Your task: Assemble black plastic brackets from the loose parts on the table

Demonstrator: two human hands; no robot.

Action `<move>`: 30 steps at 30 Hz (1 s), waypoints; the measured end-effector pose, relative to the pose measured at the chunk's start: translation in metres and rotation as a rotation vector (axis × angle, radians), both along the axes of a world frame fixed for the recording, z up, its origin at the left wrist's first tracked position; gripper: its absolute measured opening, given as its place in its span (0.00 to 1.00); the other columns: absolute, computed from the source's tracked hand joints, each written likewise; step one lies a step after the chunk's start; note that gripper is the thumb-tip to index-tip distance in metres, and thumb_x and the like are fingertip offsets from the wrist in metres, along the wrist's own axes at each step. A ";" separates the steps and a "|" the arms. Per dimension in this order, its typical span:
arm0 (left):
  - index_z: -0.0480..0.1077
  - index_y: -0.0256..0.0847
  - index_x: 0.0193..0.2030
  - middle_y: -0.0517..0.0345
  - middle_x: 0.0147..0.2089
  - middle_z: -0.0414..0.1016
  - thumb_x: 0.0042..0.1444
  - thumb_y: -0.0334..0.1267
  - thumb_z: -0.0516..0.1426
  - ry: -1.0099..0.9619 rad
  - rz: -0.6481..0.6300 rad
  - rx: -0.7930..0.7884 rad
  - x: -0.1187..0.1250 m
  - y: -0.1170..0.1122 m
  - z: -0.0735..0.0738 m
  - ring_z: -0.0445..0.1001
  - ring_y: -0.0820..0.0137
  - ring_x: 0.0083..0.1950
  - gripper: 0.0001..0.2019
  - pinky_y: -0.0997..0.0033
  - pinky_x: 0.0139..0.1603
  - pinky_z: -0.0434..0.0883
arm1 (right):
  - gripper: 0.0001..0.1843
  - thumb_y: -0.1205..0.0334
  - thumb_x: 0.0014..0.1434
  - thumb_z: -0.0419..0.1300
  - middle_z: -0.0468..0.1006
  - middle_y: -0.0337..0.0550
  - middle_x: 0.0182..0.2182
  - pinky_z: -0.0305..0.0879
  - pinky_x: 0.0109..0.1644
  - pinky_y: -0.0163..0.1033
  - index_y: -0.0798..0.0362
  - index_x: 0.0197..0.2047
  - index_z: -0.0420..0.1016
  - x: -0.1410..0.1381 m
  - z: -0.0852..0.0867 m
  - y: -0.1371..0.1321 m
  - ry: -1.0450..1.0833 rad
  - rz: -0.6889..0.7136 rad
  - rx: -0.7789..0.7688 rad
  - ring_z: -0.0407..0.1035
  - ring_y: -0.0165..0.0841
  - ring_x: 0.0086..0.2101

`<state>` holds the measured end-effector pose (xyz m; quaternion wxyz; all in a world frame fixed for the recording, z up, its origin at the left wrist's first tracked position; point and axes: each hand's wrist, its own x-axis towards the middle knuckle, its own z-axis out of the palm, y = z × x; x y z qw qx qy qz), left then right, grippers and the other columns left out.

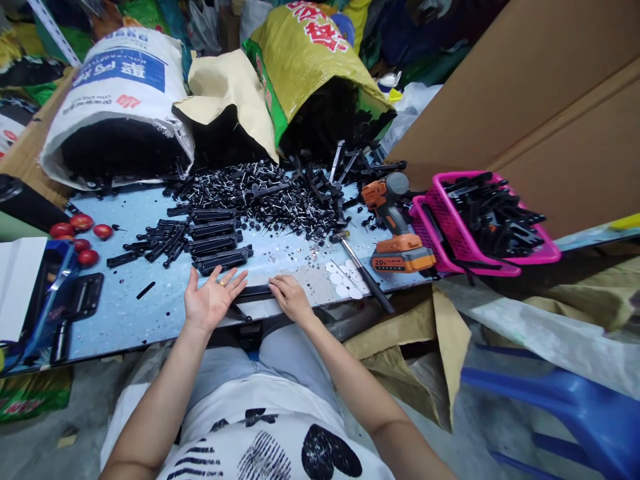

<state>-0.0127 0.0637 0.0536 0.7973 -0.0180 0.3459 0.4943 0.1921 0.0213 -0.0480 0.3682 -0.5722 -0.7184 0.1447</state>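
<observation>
My left hand (pixel 210 300) is turned palm up with its fingers spread, a ring on one of them, and it holds nothing. Its fingertips are beside the left end of a long black bar (pixel 255 291) lying near the table's front edge. At the bar's other end, my right hand (pixel 291 298) has its fingers bent together on it. Just under the bar sits a small black part (pixel 243 315), partly hidden. Beyond my left hand lie several stacked black plastic arms (pixel 220 259), with looser black pieces (pixel 173 240) to their left.
Behind is a wide heap of black screws (pixel 270 200), spilling before open sacks (pixel 125 113). An orange cordless drill (pixel 395 227), a hammer (pixel 365 270) and pink baskets (pixel 440 193) of black parts stand right. Red round fruits (pixel 83 222) and a blue tray (pixel 50 293) are left.
</observation>
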 end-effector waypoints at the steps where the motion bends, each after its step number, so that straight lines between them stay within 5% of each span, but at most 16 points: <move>1: 0.62 0.37 0.50 0.34 0.60 0.59 0.56 0.59 0.50 -0.004 -0.001 0.009 -0.001 -0.001 -0.001 0.61 0.44 0.62 0.27 0.43 0.48 0.72 | 0.18 0.57 0.66 0.48 0.74 0.51 0.42 0.67 0.50 0.46 0.54 0.48 0.75 0.000 0.000 0.000 0.000 0.002 0.000 0.67 0.37 0.44; 13: 0.59 0.37 0.55 0.33 0.61 0.58 0.55 0.57 0.52 0.030 -0.019 0.098 -0.007 -0.001 -0.002 0.63 0.43 0.61 0.29 0.43 0.50 0.70 | 0.18 0.57 0.66 0.48 0.74 0.51 0.42 0.66 0.51 0.45 0.55 0.47 0.75 -0.001 -0.002 -0.001 -0.006 0.006 -0.005 0.67 0.37 0.44; 18: 0.59 0.44 0.58 0.43 0.61 0.62 0.53 0.55 0.55 0.420 -0.108 0.367 -0.011 -0.002 -0.014 0.72 0.53 0.53 0.28 0.46 0.53 0.67 | 0.18 0.54 0.66 0.48 0.76 0.48 0.40 0.66 0.48 0.44 0.52 0.46 0.76 0.008 0.007 0.006 0.064 0.064 -0.053 0.68 0.36 0.42; 24: 0.67 0.41 0.53 0.47 0.52 0.71 0.55 0.46 0.57 1.471 -0.317 0.988 -0.009 -0.006 -0.042 0.70 0.58 0.54 0.20 0.54 0.57 0.66 | 0.17 0.53 0.64 0.50 0.76 0.47 0.43 0.63 0.52 0.44 0.52 0.49 0.74 0.038 0.042 0.089 -0.042 0.088 -0.019 0.67 0.37 0.45; 27: 0.67 0.40 0.52 0.46 0.51 0.72 0.59 0.43 0.53 1.701 -0.542 1.365 -0.001 -0.007 -0.048 0.69 0.58 0.55 0.16 0.54 0.56 0.66 | 0.19 0.55 0.64 0.50 0.73 0.49 0.47 0.61 0.53 0.44 0.54 0.53 0.70 0.045 0.061 0.147 -0.223 0.038 -0.002 0.64 0.39 0.48; 30: 0.65 0.39 0.54 0.46 0.50 0.71 0.61 0.42 0.52 1.796 -0.724 1.512 0.008 -0.005 -0.051 0.69 0.59 0.53 0.17 0.57 0.54 0.68 | 0.22 0.61 0.63 0.50 0.68 0.52 0.51 0.60 0.52 0.44 0.57 0.59 0.64 0.049 0.074 0.195 -0.411 -0.054 0.014 0.59 0.41 0.50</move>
